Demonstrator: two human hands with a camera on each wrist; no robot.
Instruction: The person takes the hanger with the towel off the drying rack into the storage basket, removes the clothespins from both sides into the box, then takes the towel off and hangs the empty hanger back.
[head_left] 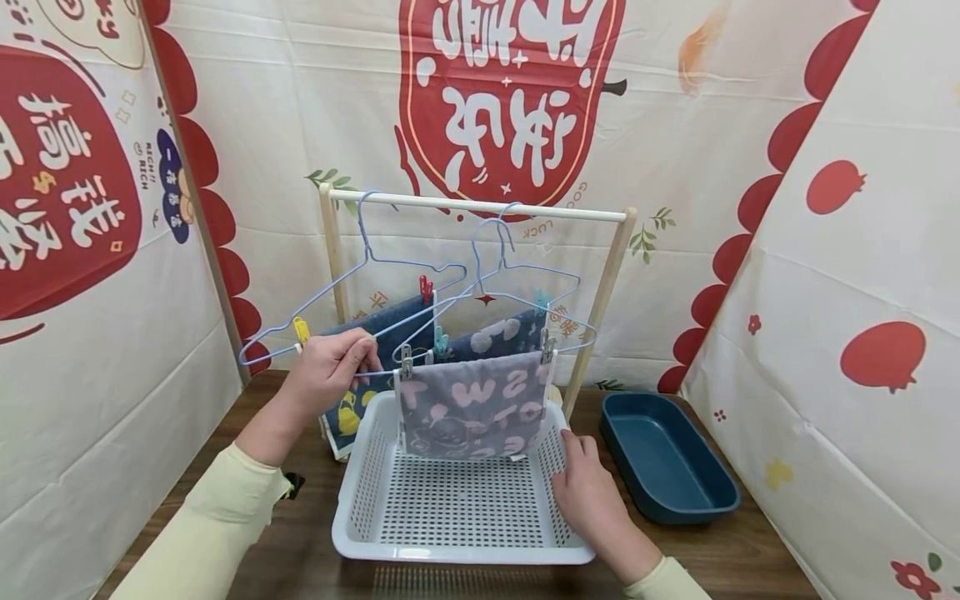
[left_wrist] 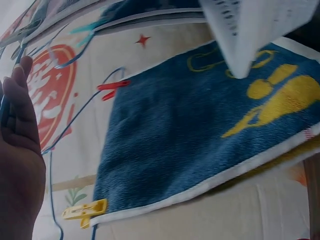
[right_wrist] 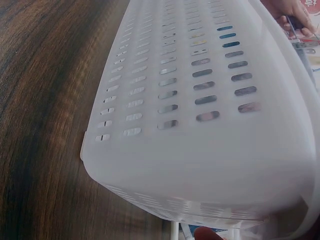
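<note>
My left hand (head_left: 330, 367) grips the left end of a blue wire hanger (head_left: 442, 310). From its lower bar a grey towel with pink letters (head_left: 472, 408) hangs by two grey clips (head_left: 407, 363), above the white perforated basket (head_left: 450, 553). I cannot tell whether this hanger's hook touches the rod. My right hand (head_left: 592, 492) holds the basket's right rim, thumb on the inner side; only a fingertip (right_wrist: 207, 233) shows in the right wrist view. Behind my left hand, a dark blue towel with yellow figures (left_wrist: 165, 135) hangs from another hanger by red (left_wrist: 114, 87) and yellow clips (left_wrist: 86, 212).
A wooden rack with a white rod (head_left: 450, 202) stands behind the basket. A third hanger carries a blue towel with grey spots (head_left: 495, 333), held by turquoise clips. A dark teal tray (head_left: 667, 458) lies to the right on the brown table (head_left: 750, 558). Printed cloth surrounds the table.
</note>
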